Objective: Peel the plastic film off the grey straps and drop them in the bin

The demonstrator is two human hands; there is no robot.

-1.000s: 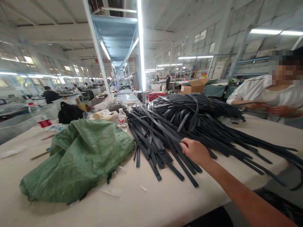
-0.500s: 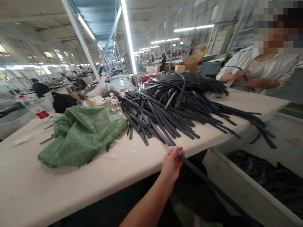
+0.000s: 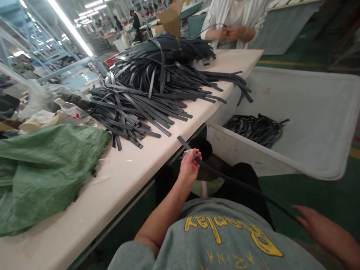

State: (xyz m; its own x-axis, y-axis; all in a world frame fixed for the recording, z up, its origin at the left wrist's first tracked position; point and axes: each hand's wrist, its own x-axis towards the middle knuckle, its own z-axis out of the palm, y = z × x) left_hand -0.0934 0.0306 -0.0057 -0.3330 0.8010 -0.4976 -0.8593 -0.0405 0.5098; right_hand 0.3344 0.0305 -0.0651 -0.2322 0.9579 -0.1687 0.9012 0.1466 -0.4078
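My left hand (image 3: 191, 163) is closed around a long black strap (image 3: 225, 176), with a small white cloth or paper (image 3: 190, 153) pinched against it. A short end of the strap sticks out past my fingers near the table edge. From there it runs across my lap toward the lower right. My right hand (image 3: 317, 225), slightly blurred, holds the strap farther along, with a finger extended. A large heap of black straps (image 3: 146, 78) lies on the table beyond my left hand, their cut ends toward me.
The pale table (image 3: 118, 180) carries a crumpled green woven sack (image 3: 50, 165) and a plastic bottle (image 3: 74, 110). A white bin (image 3: 303, 90) at the right has black straps (image 3: 255, 129) inside. Across the table, a person in a white jacket (image 3: 210, 18) handles a thin dark strip.
The view has swung right and down, bringing my lap, my right hand and more of the bin into sight. The strap's end now projects past my left hand, off the table edge.
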